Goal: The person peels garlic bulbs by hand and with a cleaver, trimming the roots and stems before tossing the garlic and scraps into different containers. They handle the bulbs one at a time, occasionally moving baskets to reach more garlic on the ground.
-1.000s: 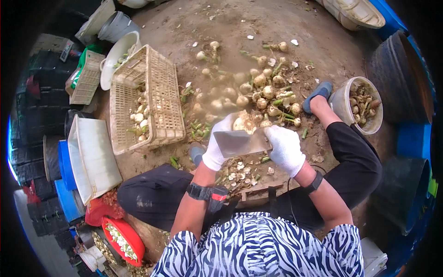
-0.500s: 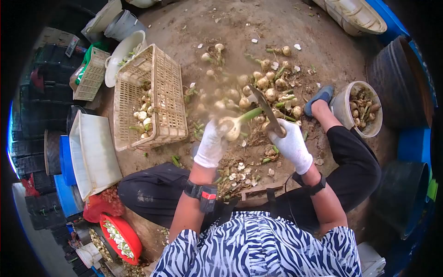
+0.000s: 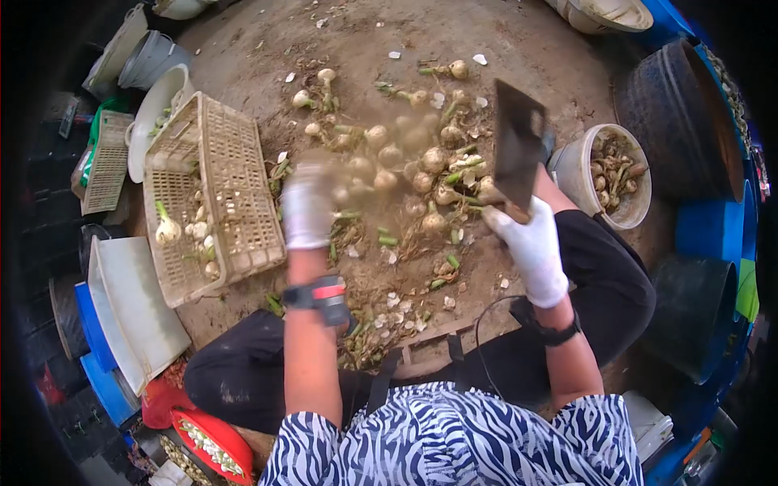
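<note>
My right hand (image 3: 531,253), in a white glove, is closed around the handle of a cleaver (image 3: 519,146), its broad dark blade pointing up and away from me. My left hand (image 3: 308,209), also gloved, is smeared by motion between the crate and the garlic pile; its fingers cannot be made out. Several garlic bulbs (image 3: 434,159) with roots and green stems lie heaped on the ground ahead. To the left, a plastic crate (image 3: 243,186) contains several bulbs, among them a garlic bulb with a green stem (image 3: 168,233).
A white bucket (image 3: 604,166) of stem and root trimmings stands at the right by my leg. Peel scraps (image 3: 397,304) litter the ground before me. A red basin (image 3: 212,445) holds pale pieces at lower left. Large dark tubs (image 3: 681,121) line the right side.
The garlic bulb has left my left hand, which moved left; a stemmed bulb now shows in the crate. My right hand has turned the cleaver so its flat side shows. The whole view has shifted.
</note>
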`<state>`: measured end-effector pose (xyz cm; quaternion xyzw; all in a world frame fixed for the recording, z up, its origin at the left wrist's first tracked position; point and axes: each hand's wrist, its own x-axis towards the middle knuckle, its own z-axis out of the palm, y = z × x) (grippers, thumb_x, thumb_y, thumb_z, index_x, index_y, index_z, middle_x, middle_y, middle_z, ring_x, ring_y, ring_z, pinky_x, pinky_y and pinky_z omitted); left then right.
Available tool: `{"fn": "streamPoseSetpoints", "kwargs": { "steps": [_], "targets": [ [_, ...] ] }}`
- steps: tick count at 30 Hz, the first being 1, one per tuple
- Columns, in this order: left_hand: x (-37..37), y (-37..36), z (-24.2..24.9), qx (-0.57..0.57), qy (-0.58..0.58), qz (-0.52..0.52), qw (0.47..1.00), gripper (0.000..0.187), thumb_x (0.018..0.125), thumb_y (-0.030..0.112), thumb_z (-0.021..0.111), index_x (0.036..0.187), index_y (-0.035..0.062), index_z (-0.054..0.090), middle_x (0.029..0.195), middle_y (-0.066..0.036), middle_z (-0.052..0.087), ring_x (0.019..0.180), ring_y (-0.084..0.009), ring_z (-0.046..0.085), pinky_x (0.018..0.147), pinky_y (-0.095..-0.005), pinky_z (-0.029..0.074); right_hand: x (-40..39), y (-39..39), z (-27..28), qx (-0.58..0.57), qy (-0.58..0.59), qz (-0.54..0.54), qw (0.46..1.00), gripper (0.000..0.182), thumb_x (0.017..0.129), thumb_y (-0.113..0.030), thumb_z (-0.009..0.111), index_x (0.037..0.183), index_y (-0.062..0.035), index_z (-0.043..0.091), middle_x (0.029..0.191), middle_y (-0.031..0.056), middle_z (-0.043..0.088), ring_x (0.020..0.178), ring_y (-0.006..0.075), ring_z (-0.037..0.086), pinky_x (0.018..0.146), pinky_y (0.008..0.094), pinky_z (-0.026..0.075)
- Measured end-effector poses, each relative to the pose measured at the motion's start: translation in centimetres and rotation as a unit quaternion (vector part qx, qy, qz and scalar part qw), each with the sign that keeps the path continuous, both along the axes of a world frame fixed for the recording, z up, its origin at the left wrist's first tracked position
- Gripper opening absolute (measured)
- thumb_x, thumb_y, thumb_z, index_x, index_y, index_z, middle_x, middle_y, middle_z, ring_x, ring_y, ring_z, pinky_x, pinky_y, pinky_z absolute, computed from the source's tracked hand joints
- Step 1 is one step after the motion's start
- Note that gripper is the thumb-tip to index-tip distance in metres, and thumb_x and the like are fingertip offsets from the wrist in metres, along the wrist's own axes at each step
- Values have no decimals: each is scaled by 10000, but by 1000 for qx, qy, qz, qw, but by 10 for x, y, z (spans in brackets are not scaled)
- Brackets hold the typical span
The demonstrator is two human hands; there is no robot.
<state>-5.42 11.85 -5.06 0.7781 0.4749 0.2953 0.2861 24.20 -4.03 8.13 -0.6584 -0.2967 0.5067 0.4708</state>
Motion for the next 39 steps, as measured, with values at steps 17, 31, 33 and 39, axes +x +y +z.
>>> {"fn": "streamPoseSetpoints", "kwargs": {
  "steps": [17,31,33,39],
  "targets": [
    [151,10,-129,-201,139,-130,961,520,751,194,659,1215,4,522,1133,-242,604,1025,-384,608,883,-429,487,31,1,-57,-96,-26,-8,995,205,819,-12,655,1023,-6,672,866,20,682,711,44,561,628,227,468],
    [237,12,-117,-228,211,-108,944,629,703,335,739,1189,-10,539,1090,-250,629,1043,-378,618,899,-421,494,62,-5,-37,-42,-97,-58,993,215,786,3,672,1000,16,674,846,46,696,750,88,605,685,259,490],
    [215,11,-88,-249,96,-127,955,746,667,408,781,1195,-57,535,1015,-259,657,985,-382,641,887,-396,493,64,-10,-71,-23,-179,-33,983,307,784,-55,697,1074,29,642,837,119,699,765,128,637,683,294,503],
    [153,-35,18,-369,-168,-127,905,616,729,122,783,1254,-51,511,1164,-150,603,1037,-218,598,882,-296,529,27,-9,-87,106,-431,150,883,263,712,-37,646,973,-36,615,855,153,666,811,374,648,703,431,521]
  ]
}}
